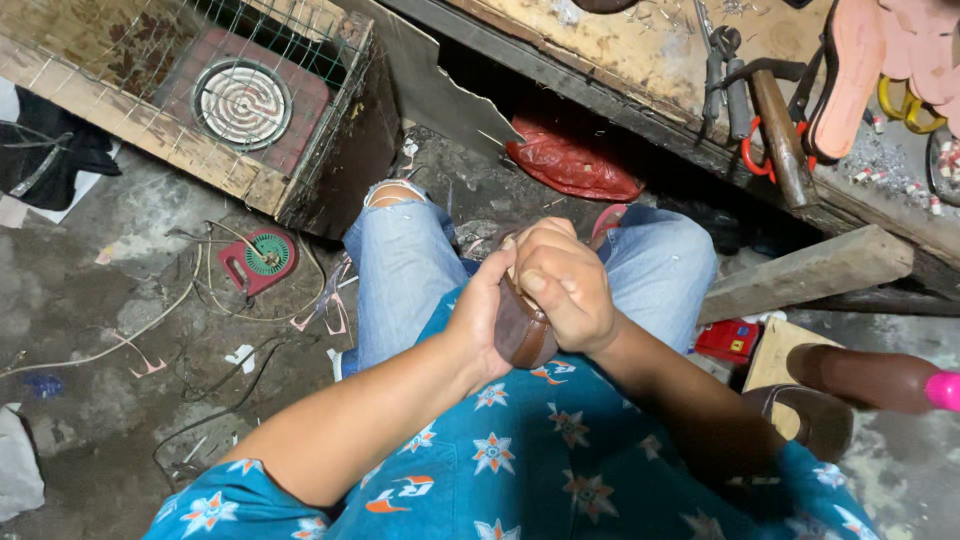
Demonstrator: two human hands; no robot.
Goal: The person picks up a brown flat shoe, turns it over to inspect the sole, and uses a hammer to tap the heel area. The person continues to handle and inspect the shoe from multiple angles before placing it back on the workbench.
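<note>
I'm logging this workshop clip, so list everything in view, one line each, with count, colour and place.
brown leather piece: one, brown, clasped between both hands over the lap
coil heater: one, grey coil on red base, in the wire-fronted wooden box, upper left
small fan part: one, red and green, on the floor among wires
red bag: one, red, under the bench
hammer: one, wooden handle, on the bench
shoe sole: one, pink, on the bench, top right
wooden plank: one, pale, right
left hand: gripping the leather
right hand: closed over its top
</note>
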